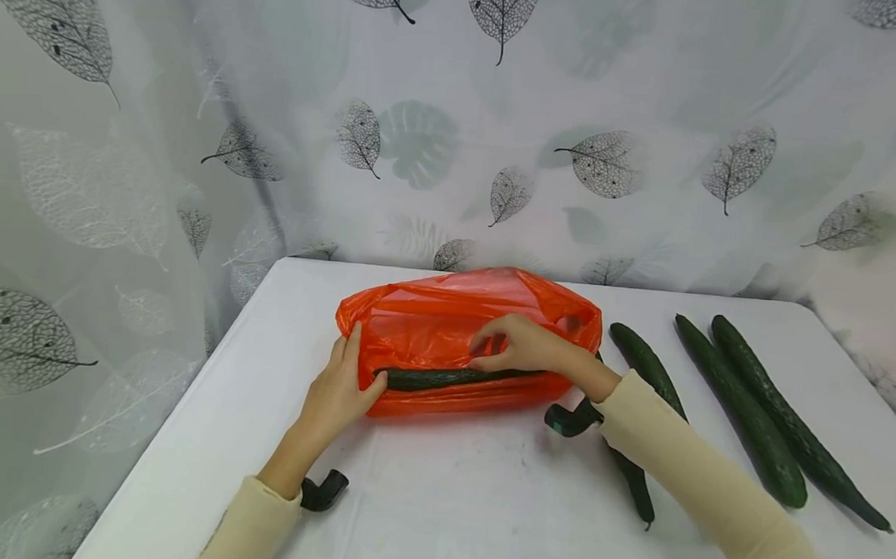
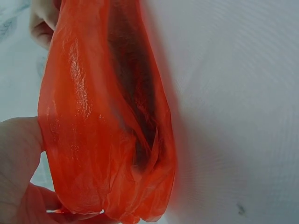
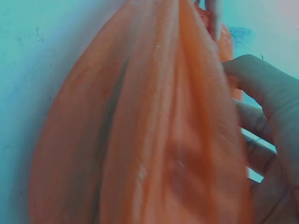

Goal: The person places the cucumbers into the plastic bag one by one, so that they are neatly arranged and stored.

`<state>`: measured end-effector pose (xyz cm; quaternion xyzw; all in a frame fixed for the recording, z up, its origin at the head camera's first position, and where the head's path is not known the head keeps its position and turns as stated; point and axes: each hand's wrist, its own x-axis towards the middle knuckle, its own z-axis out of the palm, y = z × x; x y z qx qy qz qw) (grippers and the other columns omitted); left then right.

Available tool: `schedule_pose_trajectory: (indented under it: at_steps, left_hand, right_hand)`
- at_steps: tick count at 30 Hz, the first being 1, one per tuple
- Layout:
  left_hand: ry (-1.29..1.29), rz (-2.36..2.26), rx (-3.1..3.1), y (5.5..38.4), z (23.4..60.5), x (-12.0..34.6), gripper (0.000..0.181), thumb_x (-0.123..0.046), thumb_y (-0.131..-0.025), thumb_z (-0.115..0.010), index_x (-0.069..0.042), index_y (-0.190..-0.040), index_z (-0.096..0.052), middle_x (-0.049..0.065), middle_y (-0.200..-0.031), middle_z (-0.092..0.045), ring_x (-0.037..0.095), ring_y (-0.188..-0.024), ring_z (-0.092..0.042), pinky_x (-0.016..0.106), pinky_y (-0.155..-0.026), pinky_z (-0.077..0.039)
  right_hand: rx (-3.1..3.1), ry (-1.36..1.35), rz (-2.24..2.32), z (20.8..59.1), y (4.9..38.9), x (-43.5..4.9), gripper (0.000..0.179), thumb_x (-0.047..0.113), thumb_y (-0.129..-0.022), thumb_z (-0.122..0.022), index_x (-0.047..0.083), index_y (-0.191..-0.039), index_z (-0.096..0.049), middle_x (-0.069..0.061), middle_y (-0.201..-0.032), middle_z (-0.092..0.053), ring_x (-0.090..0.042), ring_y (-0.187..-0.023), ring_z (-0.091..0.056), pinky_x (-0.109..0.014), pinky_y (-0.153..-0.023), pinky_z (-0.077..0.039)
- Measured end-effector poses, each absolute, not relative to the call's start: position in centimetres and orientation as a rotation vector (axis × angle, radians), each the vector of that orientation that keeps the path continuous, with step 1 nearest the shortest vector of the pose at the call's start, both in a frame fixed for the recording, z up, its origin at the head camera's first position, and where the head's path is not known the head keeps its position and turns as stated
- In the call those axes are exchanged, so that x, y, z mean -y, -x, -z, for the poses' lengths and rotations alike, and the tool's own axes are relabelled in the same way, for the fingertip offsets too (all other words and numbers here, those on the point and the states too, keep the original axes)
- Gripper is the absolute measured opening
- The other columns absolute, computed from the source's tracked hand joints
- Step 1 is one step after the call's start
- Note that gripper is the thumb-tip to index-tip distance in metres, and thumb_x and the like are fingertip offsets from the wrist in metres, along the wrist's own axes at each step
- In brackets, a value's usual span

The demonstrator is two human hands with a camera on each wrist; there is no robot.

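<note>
A red plastic bag (image 1: 485,285) lies on its side on the white table, its mouth spread toward me. Lengthwise inside its front rim is a dark green cucumber (image 1: 444,379); it shows as a dark shape through the film in the left wrist view. My left hand (image 1: 338,396) holds the bag's left end, thumb near the cucumber's tip. My right hand (image 1: 516,345) is over the mouth, its loosely bent fingers just above the cucumber, with a gap between index finger and thumb. In the right wrist view, bag film hides some right fingertips.
Right of the bag, a cucumber (image 1: 643,359) and another cucumber (image 1: 630,475) lie partly under my right sleeve. Farther right, two long cucumbers (image 1: 743,409) lie side by side. A leaf-patterned curtain (image 1: 439,146) hangs behind the table (image 1: 445,513). Dark mounts stick out at both wrists.
</note>
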<state>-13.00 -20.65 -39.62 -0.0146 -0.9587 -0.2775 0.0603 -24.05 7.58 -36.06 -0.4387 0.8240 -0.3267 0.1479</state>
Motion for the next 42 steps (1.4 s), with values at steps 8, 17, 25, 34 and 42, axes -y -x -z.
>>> schedule_pose_trajectory:
  at_steps: [8,17,25,34,42]
  left_hand:
    - [0.061,0.84,2.892,13.5,39.5,20.5,0.085,-0.027,-0.091,-0.064,0.005,-0.153,-0.015,0.027,-0.15,-0.029,0.045,-0.118,-0.053,0.058,-0.092,-0.049]
    - [0.056,0.837,2.904,13.6,39.4,20.6,0.085,-0.027,-0.091,-0.063,0.004,-0.154,-0.014,0.027,-0.151,-0.028,0.046,-0.118,-0.053,0.059,-0.09,-0.05]
    - [0.076,0.839,2.898,13.8,39.4,20.4,0.085,-0.027,-0.091,-0.063,0.004,-0.153,-0.015,0.027,-0.151,-0.028,0.046,-0.119,-0.053,0.059,-0.09,-0.05]
    - [0.018,0.846,2.916,12.9,39.5,20.9,0.084,-0.027,-0.091,-0.062,0.006,-0.153,-0.015,0.028,-0.149,-0.029,0.045,-0.118,-0.053,0.058,-0.088,-0.051]
    - [0.024,0.85,2.883,12.8,39.0,21.3,0.083,-0.026,-0.092,-0.06,0.007,-0.152,-0.015,0.028,-0.149,-0.029,0.046,-0.123,-0.049,0.06,-0.09,-0.049]
  right_hand:
    - [-2.462,1.214,1.001,34.8,24.3,-10.2,0.019,0.018,-0.085,-0.076,0.006,-0.099,-0.075,0.001,-0.094,-0.071,-0.015,-0.081,-0.064,-0.035,-0.073,-0.056]
    - [-2.562,1.171,1.098,33.8,24.2,-13.5,0.005,0.012,-0.085,-0.075,0.011,-0.09,-0.075,0.003,-0.087,-0.069,-0.016,-0.076,-0.061,-0.032,-0.067,-0.053]
    - [-2.683,1.086,1.169,33.5,23.5,-16.3,0.008,0.01,-0.083,-0.076,0.008,-0.091,-0.075,0.002,-0.082,-0.069,-0.013,-0.068,-0.057,-0.026,-0.06,-0.05]
    - [-2.787,0.921,1.198,34.3,22.0,-19.4,0.01,0.01,-0.086,-0.073,0.007,-0.095,-0.075,-0.003,-0.091,-0.071,-0.011,-0.078,-0.06,-0.025,-0.067,-0.054]
    - [-2.861,0.739,1.292,35.0,21.7,-22.0,0.012,0.009,-0.087,-0.072,0.002,-0.096,-0.072,-0.006,-0.08,-0.067,-0.018,-0.062,-0.061,-0.025,-0.057,-0.053]
